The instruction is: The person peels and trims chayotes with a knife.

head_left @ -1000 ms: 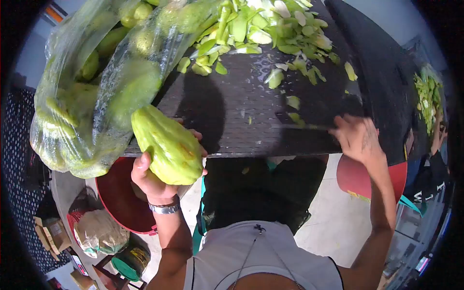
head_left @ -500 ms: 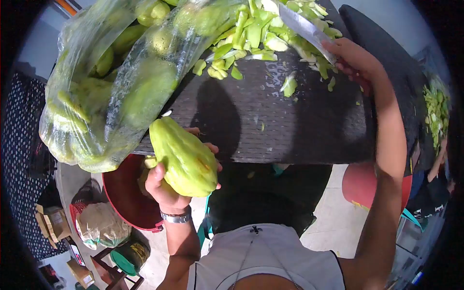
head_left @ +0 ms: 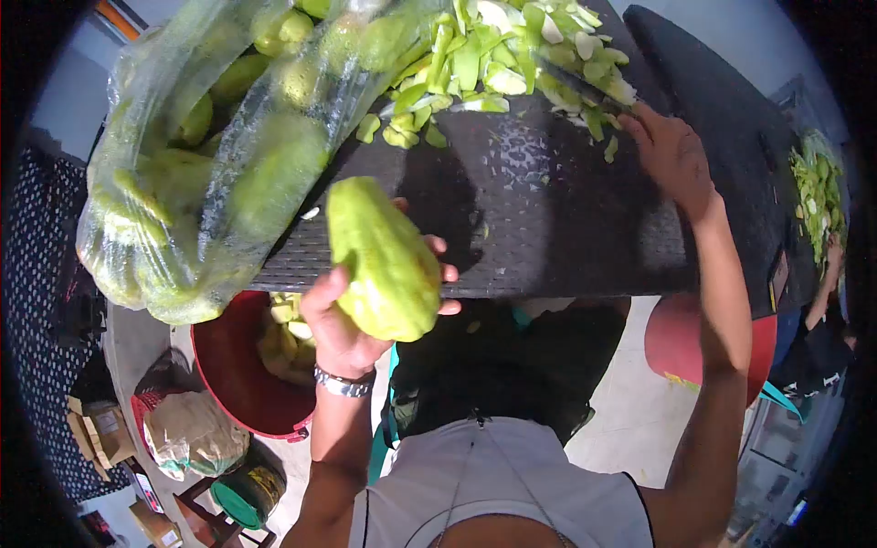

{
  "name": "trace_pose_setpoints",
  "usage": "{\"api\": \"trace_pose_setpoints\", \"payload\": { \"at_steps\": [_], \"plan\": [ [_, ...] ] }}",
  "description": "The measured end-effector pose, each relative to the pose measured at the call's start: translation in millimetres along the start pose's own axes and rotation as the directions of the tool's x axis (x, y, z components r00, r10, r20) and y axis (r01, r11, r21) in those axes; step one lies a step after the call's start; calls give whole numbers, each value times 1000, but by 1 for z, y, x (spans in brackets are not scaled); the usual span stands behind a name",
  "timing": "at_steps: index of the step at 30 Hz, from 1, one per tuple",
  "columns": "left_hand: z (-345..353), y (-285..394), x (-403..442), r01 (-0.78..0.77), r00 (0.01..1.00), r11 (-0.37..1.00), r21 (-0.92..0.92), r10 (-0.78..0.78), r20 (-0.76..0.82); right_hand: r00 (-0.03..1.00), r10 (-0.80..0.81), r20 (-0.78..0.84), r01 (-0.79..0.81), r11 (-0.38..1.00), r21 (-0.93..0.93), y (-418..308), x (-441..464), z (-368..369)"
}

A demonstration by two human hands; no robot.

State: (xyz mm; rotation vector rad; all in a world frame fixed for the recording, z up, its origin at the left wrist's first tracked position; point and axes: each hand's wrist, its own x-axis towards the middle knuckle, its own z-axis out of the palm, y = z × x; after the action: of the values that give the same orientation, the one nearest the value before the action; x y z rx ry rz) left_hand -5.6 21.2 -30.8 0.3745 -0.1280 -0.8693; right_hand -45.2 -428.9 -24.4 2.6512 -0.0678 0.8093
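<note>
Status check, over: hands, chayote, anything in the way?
Left hand cradling unpeeled chayote by the table edge. Right hand gripping knife, blade at the peelings. Bulging plastic bag crowds the left side.

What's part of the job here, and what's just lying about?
Part of the job:
pale green fruit in the left hand
knife in the right hand
peelings on the table
clear bag of fruit
red tub of pieces

Seemingly just lying about:
cardboard box
sack
green-lidded bucket

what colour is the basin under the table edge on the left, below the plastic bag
Red; seen in the head view.
</note>
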Motion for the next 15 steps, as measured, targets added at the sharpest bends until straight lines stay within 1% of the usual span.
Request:
{"api": "trace_pose_setpoints", "payload": {
  "at_steps": [1,2,3,4,5,7,8,9,11,12,13,14,15],
  "plan": [
    [7,0,5,30,999,998,60,-28,-26,976,161,148,-187,964,187,-12,21,-28],
    [11,0,10,-5,999,984,181,11,-31,905,274,325,-382,861,336,-23,38,-54],
    [14,-2,16,-37,998,954,297,50,-36,881,310,358,-435,830,350,-29,47,-72],
    [24,-6,22,-85,992,924,374,112,-50,852,342,396,-487,795,362,-34,54,-89],
    [28,-9,29,-121,990,906,405,141,-20,821,370,436,-538,756,372,-37,57,-97],
    [30,-6,47,32,999,969,246,-41,30,768,370,523,-592,723,357,-24,58,-73],
    [31,-7,57,134,984,971,200,-154,86,740,371,562,-617,707,345,-20,56,-61],
    [36,-11,61,210,975,958,194,-221,34,739,367,565,-615,710,343,-26,49,-54],
    [38,-19,73,150,981,907,394,-187,57,739,372,562,-613,717,332,-34,37,-46],
    [47,-22,75,111,991,864,491,-136,15,734,347,584,-613,710,348,-43,35,-54],
    [50,-24,77,-3,997,738,675,-47,56,756,304,580,-607,658,446,-54,31,-67],
    [52,-25,81,-112,993,564,818,31,115,779,262,570,-595,596,539,-65,28,-84],
    [53,-27,86,-212,977,352,912,91,192,802,224,553,-578,524,626,-74,24,-99]
  ]
}}
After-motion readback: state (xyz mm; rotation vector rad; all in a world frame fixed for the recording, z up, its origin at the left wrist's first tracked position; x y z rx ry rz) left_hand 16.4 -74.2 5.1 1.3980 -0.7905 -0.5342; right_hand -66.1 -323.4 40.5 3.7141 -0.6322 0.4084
